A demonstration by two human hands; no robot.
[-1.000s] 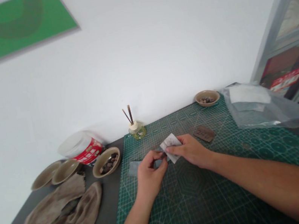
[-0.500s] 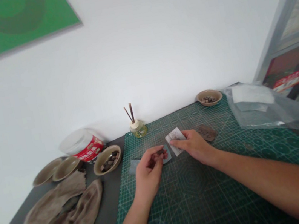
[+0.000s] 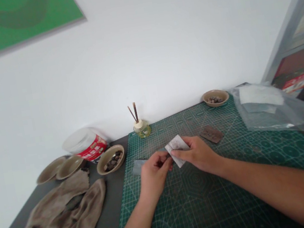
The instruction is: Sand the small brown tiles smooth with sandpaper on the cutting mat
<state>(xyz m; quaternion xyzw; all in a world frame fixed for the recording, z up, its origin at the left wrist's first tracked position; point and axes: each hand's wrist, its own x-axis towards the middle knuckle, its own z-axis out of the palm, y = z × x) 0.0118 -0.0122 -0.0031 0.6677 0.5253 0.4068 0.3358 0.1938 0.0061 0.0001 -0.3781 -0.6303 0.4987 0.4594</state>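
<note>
My right hand [image 3: 197, 150] pinches a small white sheet with faint print [image 3: 177, 145], thumb on top, which looks like folded sandpaper or paper. Right beside it, my left hand [image 3: 155, 168] is closed with bent fingertips on a small brown stone-like piece, now mostly hidden by the fingers and the sheet's edge. Both hands meet just above the green cutting mat [image 3: 168, 208]. A grey-blue flat piece [image 3: 138, 167] lies behind the left hand. To the right lies a brown sheet with dark marks [image 3: 211, 134].
At left are a bowl of dark stone-like pieces [image 3: 111, 160], two more bowls [image 3: 70, 167], a red-labelled tub [image 3: 87, 145] and a crumpled brown cloth [image 3: 78, 214]. A reed diffuser [image 3: 142, 128] stands behind. At right are another bowl [image 3: 215, 97] and a clear plastic bag [image 3: 270, 109].
My hands have come together. The white sheet has moved down and left against the left fingertips, and the brown piece has gone mostly out of sight. The view has shifted slightly.
</note>
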